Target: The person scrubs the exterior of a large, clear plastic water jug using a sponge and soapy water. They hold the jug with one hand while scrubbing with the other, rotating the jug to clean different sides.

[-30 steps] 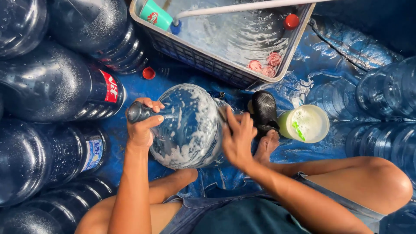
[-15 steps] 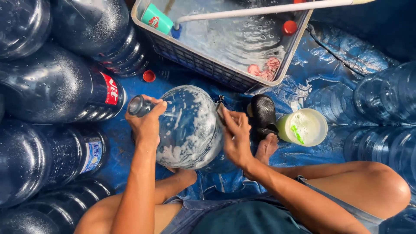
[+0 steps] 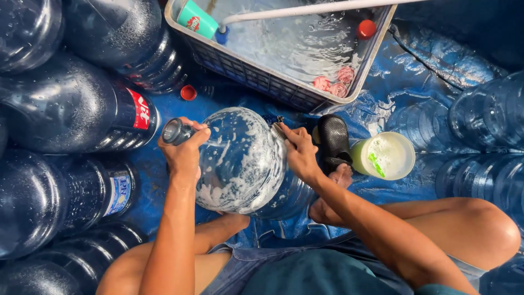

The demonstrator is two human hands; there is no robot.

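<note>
Here, left hand (image 3: 183, 153) clamped around soapy bottle (image 3: 240, 161) neck, right hand (image 3: 300, 153) closed on scrubber (image 3: 278, 130), perhaps.

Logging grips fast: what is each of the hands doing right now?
Left hand: closed around the neck of the soapy water jug.
Right hand: closed on a small scrubbing tool, pressed against the jug.

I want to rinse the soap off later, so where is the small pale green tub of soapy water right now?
In the head view the pale green tub stands on the blue tarp, right of the black shoe.
</note>
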